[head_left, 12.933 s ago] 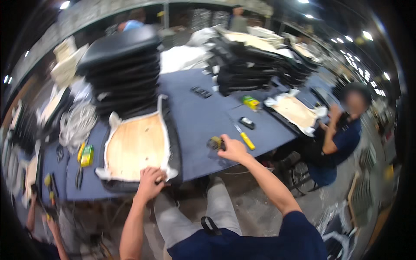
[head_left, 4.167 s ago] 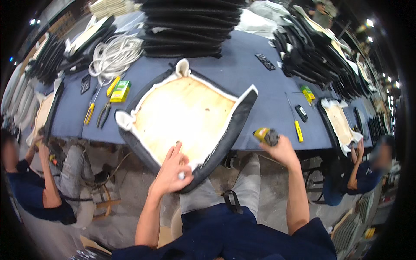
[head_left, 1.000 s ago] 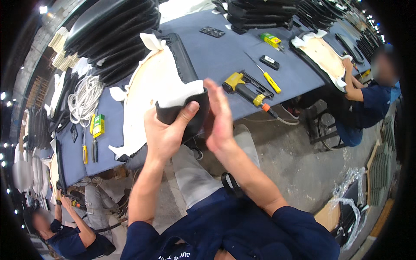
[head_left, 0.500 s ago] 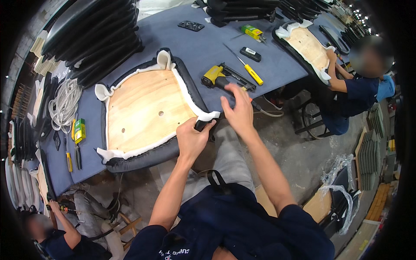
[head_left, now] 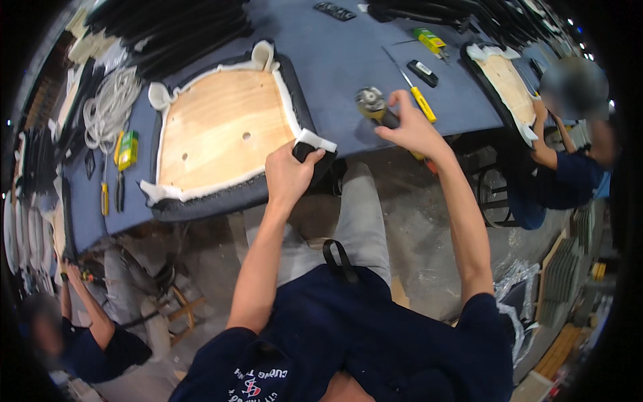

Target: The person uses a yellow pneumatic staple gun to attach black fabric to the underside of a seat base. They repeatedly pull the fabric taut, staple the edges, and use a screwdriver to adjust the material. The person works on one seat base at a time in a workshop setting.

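Observation:
A seat cushion (head_left: 218, 117) lies upside down on the blue-grey table, its plywood base facing up and its black cover and white padding wrapped round the edges. My left hand (head_left: 288, 175) is closed on the black cover (head_left: 303, 151) at the near right corner, beside a tuft of white padding (head_left: 316, 139). To the right, my right hand (head_left: 416, 127) is wrapped round the grip of a yellow and black staple gun (head_left: 371, 102), whose rounded end points away from me. White padding sticks up in loose folds at the other corners.
Beyond the right hand lie a yellow-handled screwdriver (head_left: 422, 104), a black device (head_left: 423, 72) and a green-yellow box (head_left: 430, 44). Coiled white cord (head_left: 112, 110) sits at left. Stacked black covers (head_left: 167, 33) stand behind. Co-workers handle cushions at right and lower left.
My right hand has come down onto the staple gun and taken hold, turning it. My left hand stays on the cushion's corner. The whole view has shifted slightly.

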Tool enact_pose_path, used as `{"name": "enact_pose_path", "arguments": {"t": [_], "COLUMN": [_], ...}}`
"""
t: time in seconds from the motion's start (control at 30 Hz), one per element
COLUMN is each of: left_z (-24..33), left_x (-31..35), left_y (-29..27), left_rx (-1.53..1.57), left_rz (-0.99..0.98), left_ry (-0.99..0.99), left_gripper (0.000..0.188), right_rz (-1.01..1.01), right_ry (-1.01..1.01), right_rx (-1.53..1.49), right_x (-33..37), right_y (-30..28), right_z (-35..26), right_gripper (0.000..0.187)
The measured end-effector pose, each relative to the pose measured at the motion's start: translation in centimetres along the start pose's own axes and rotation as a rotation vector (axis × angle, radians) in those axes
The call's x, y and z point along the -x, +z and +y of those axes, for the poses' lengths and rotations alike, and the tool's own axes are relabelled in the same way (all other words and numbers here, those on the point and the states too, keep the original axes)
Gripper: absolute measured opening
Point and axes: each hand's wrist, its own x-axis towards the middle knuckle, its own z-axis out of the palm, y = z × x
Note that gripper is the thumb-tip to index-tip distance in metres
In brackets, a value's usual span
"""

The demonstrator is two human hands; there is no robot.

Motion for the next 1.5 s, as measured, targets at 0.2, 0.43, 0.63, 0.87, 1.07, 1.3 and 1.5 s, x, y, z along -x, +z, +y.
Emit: {"name": "enact_pose_path", "arguments": {"t": [0.2, 0.43, 0.63, 0.87, 1.07, 1.3, 1.5], "left_z": [-0.1, -0.1, 0.0, -1.7, -5.9, -6.9, -8.2], "left_x": [-0.1, -0.5, -0.2, -1.7, -3.8, -6.2, -5.9], "left_y": [0.0, 0.0, 0.5, -1.9, -13.0, -11.9, -9.5], "left_rx": [-0.042, -0.030, -0.171, -0.108, -0.478, -0.353, -0.381], "left_rz": [-0.015, -0.030, -0.041, -0.226, -0.353, -0.592, -0.435], "left_ry": [-0.035, -0.042, -0.080, 0.034, 0.454, 0.619, 0.634], "left_gripper": [0.026, 0.027, 0.033, 0.047, 0.050, 0.042, 0.029], "right_rz": [-0.289, -0.239, -0.318, -0.370, -0.184, -0.150, -0.175], "right_ry": [0.136, 0.192, 0.114, 0.214, 0.165, 0.172, 0.213], "right_rx": [-1.108, -0.962, -0.714, -0.834, -0.971, -0.697, -0.677], "right_x": [12.4, 12.3, 9.6, 8.5, 13.6, 14.1, 13.4], "right_y": [6.7, 11.8, 12.7, 14.3, 14.3, 15.3, 15.6], "right_z": [-2.4, -3.1, -2.5, -2.2, -6.5, -8.0, -9.2], "right_gripper": [0.043, 0.029, 0.037, 0.031, 0.031, 0.037, 0.035]}}
